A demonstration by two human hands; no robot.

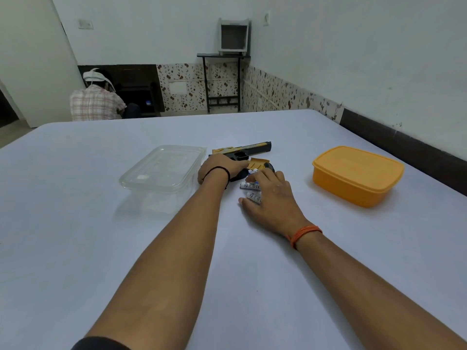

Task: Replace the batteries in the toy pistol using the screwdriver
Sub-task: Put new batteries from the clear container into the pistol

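Left hand (pixel 219 168): my fingers curl over the grip of the toy pistol (pixel 242 151), pinning it to the bench (pixel 101 248).
Right hand (pixel 267 195): fingers loosely spread, palm down, resting on the batteries (pixel 250 185); whether any is pinched, I cannot tell.
Toy pistol: on its side at 12 o'clock from my hands, barrel toward 3 o'clock.
Clear tray (pixel 161 170): at 9 o'clock.
Orange box (pixel 356 175): lidded, at 3 o'clock.

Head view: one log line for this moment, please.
left hand holds toy pistol grip on table | right hand over loose batteries | battery cover off | screwdriver not visible
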